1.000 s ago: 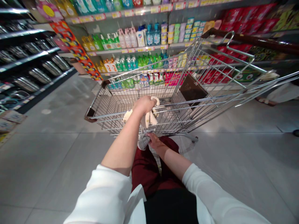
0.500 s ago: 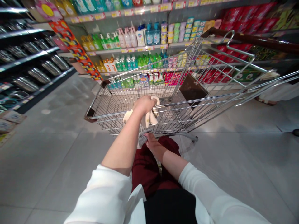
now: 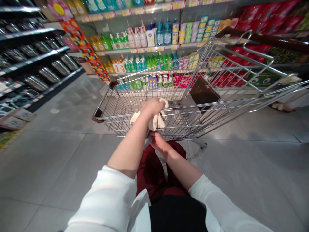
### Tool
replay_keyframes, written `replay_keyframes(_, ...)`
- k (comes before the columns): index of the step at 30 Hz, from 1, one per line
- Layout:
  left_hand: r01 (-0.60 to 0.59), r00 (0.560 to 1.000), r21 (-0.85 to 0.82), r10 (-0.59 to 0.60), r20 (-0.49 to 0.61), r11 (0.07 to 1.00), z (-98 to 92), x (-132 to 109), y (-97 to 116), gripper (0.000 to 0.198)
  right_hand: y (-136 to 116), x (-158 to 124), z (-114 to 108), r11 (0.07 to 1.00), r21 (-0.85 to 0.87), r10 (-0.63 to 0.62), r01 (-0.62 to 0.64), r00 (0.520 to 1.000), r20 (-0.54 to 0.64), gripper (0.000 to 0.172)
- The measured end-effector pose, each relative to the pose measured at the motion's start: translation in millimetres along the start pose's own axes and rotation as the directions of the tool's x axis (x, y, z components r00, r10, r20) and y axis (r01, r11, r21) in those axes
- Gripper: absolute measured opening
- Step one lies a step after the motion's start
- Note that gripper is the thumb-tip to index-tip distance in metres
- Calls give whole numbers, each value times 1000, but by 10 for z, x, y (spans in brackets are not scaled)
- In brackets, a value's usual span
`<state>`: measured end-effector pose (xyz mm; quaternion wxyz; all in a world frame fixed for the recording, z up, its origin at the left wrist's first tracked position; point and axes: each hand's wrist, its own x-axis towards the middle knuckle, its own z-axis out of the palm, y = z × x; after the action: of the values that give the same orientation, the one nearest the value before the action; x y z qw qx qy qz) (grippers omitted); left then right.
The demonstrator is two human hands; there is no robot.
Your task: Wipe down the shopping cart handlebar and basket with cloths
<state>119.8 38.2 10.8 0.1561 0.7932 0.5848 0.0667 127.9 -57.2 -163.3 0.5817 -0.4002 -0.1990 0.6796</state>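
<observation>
A metal shopping cart (image 3: 183, 119) stands sideways in front of me. My left hand (image 3: 152, 107) reaches over its near rim, its fingers closed on a cream cloth item (image 3: 159, 122) with darker spots; part of the item shows on both sides of my wrist. Just below the near rim, my right hand (image 3: 158, 141) is closed on a greyish, partly see-through thing (image 3: 148, 140), seen only in part beside my left forearm.
Shelves of pump bottles (image 3: 140, 38) and tubs rise behind the cart. Metalware fills a rack (image 3: 36, 58) at the left, with boxes (image 3: 16, 119) low beside it. The cart's brown handle (image 3: 270, 40) is at the right, near another person's foot (image 3: 281, 107).
The view has shifted slightly, so shelves and cart appear further right. My right hand has moved up a little towards the cart's rim, and less of the greyish thing shows.
</observation>
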Motion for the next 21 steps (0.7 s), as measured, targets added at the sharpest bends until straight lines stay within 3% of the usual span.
replay_keyframes(2, -3, 1000, -12, 3, 7, 1000, -12, -19, 7, 51, -258, -126, -94, 999, -44, 18, -14, 996, 87, 29)
replay_keyframes(4, -7, 1000, -27, 7, 9, 1000, -20, -32, 10, 51, -613, -316, -235, 988, -130, -74, 78, 997, 39, 36)
replay_keyframes(6, -6, 1000, -35, 6, -4, 999, -22, -32, 11, 50, -1058, -534, -344, 927, -277, -240, 253, 968, 79, 32)
replay_keyframes(7, -4, 1000, -36, 4, -11, 999, -20, -30, 13, 49, -1303, -634, -368, 843, -387, -361, 374, 926, 109, 27)
replay_keyframes(9, -2, 1000, -41, 1, -22, 999, -12, -30, 19, 47, -1798, -765, -341, 550, -611, -631, 569, 763, 142, 22)
replay_keyframes(10, -2, 1000, -52, 0, -29, 999, -6, -36, 24, 46, -2029, -780, -296, 362, -721, -726, 590, 664, 179, 21)
replay_keyframes(11, -2, 999, -69, -1, -42, 998, 0, -49, 31, 46, -2235, -757, -240, 176, -811, -797, 559, 564, 215, 21)
replay_keyframes(12, -4, 998, -91, -2, -69, 996, 8, -70, 38, 45, -2410, -698, -178, 9, -875, -828, 485, 494, 265, 21)
replay_keyframes(13, -4, 994, -119, -10, -110, 993, 17, -99, 45, 45, -2547, -611, -118, -111, -911, -823, 398, 477, 308, 20)
replay_keyframes(15, 7, 970, -196, -54, -236, 980, 46, -180, 50, 44, -2709, -397, -30, -220, -936, -717, 275, 605, 346, 14)
replay_keyframes(16, 9, 947, -251, -89, -310, 968, 70, -230, 43, 44, -2742, -293, -10, -204, -943, -637, 261, 696, 331, 11)
replay_keyframes(18, -18, 880, -392, -171, -443, 920, 148, -343, -10, 43, -2753, -129, -24, -68, -961, -468, 268, 842, 269, 7)
replay_keyframes(19, -47, 839, -466, -218, -498, 883, 208, -404, -62, 43, -2747, -75, -54, 24, -963, -392, 269, 889, 239, 9)
replay_keyframes(21, -94, 749, -588, -332, -573, 803, 378, -538, -230, 44, -2737, -13, -136, 163, -950, -302, 267, 930, 209, 13)
